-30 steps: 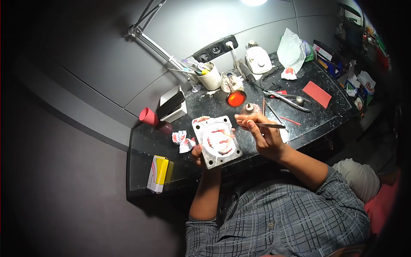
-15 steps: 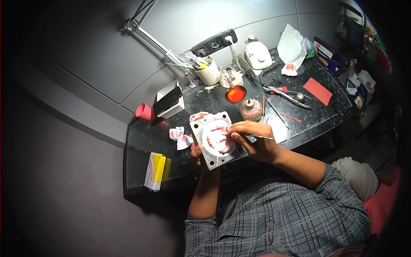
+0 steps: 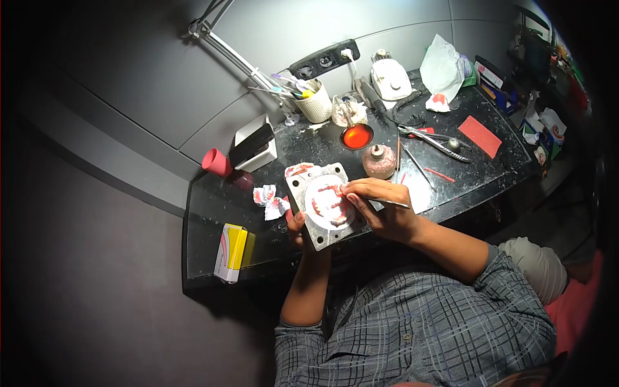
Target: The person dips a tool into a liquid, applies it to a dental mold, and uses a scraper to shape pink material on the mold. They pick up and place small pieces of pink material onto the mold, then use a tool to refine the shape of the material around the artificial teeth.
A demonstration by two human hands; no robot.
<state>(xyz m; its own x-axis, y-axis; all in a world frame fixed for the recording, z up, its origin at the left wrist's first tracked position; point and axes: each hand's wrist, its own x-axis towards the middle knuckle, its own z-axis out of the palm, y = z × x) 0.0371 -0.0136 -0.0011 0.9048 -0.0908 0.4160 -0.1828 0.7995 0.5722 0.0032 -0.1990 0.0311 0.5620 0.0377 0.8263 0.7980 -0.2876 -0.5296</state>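
Note:
My left hand (image 3: 297, 227) grips the lower left edge of a metal dental flask (image 3: 318, 235), thumb in front, other fingers hidden beneath. White plaster (image 3: 348, 222) fills the flask's round middle, with a curved pink-red denture form (image 3: 317, 205) set in it. Over the flask's right side, my right hand (image 3: 390, 209) is closed in a pen-like pinch on a slim handheld tool (image 3: 401, 206), whose shaft sticks out to the right. The fingertips meet the upper right of the pink form; they hide the tool's tip.
Plaster models (image 3: 271, 202) and a yellow-white box (image 3: 231, 253) lie left. Behind the flask stand a spirit burner (image 3: 379, 161) and a dish of red wax (image 3: 356, 136). Pliers (image 3: 435, 143), a knife-like tool (image 3: 418, 164) and a pink wax sheet (image 3: 480, 136) lie right.
The view has shifted slightly. Both hands keep their grips, and the right fingertips stay at the upper right of the pink form.

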